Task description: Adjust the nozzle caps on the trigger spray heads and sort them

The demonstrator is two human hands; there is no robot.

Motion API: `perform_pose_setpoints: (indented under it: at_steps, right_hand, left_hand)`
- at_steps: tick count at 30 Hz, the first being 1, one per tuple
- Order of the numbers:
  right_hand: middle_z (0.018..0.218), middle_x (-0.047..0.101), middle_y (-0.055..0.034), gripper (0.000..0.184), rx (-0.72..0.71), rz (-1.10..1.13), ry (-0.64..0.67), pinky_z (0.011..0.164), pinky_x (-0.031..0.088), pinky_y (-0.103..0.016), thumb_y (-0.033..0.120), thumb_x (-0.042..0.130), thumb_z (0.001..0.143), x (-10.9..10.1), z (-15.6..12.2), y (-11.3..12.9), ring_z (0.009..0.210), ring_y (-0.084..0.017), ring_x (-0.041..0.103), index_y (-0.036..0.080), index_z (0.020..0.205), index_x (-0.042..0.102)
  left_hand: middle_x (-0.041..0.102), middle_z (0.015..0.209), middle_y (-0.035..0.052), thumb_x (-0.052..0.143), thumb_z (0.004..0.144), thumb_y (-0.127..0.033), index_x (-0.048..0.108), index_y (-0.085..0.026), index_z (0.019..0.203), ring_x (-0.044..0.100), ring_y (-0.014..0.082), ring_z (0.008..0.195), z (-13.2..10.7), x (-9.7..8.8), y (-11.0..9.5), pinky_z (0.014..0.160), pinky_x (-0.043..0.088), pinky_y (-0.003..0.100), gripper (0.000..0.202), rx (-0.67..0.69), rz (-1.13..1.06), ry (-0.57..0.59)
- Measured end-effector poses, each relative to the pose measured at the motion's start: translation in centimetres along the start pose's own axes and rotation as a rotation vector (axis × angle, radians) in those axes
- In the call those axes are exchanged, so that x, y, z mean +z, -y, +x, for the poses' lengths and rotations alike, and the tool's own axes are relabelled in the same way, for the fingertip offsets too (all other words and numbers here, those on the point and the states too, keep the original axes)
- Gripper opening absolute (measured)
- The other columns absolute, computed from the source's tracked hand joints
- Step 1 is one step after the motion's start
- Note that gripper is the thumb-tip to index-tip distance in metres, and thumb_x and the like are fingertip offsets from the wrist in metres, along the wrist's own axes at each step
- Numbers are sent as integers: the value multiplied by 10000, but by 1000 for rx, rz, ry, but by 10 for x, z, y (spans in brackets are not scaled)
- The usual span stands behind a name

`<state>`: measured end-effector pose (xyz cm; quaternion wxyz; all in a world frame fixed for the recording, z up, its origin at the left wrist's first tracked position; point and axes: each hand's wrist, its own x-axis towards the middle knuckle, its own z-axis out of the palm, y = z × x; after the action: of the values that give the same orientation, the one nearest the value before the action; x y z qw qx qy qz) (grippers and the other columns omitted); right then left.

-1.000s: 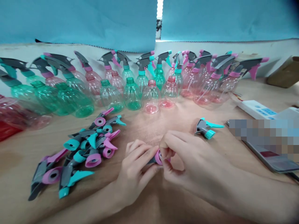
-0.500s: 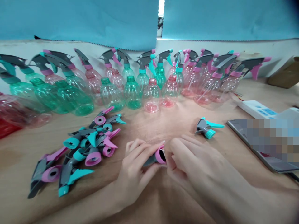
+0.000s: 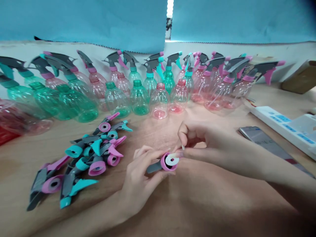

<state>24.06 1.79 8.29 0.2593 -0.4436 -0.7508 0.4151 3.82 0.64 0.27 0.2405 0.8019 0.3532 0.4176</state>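
Observation:
My left hand [image 3: 140, 177] grips a grey spray trigger head with a pink screw cap [image 3: 166, 163], the cap's open side turned toward me. A white ring washer [image 3: 172, 160] sits at the cap's mouth. My right hand [image 3: 204, 143] is pinched together just right of the cap, with its fingertips touching the washer's edge. Both hands hover low over the wooden table [image 3: 187, 204].
A pile of loose trigger heads [image 3: 84, 158] in pink and teal lies to the left. Rows of green and pink spray bottles [image 3: 138, 89] stand along the back. At the right are a phone [image 3: 266, 143], a white power strip [image 3: 278, 125] and a cardboard box [image 3: 300, 77].
My right hand has lifted and drawn back from the cap, which now shows a white washer in its mouth. The lone teal trigger head is hidden behind my right hand.

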Motion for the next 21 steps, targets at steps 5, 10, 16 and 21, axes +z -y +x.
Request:
perform_pose_setpoints:
  at_steps: [5,10,16,21]
  right_hand:
    - [769,608,41,124,7,-29,0,597,457,-216,197,628,783,8,3,-4,690,-98,567,198,767,506]
    - [750,633,50,80,-41,-127,-37,623,454,-218,182,620,792,6,4,-1,700,-96,584,195,745,557]
    - [750,656,51,62,-124,-287,-14,613,434,-215,173,613,805,1,-1,3,695,-96,589,203,752,599]
    - [699,631,86,89,-169,-417,-36,559,381,-194,149,633,789,5,-5,0,631,-71,559,228,760,604]
  left_hand:
    - [668,848,29,664,834,-268,632,-214,1072,563,177,786,0,0,2,722,476,319,246,23,-55,1]
    - [669,845,31,664,831,-281,640,-209,1041,570,178,780,1,1,2,700,481,308,223,26,-76,-9]
    - [659,842,21,669,825,-242,642,-205,1027,568,171,768,1,0,3,706,475,301,206,30,-67,-2]
    - [647,857,29,645,846,-238,627,-205,1027,559,177,788,-1,0,5,716,462,308,185,38,-42,15]
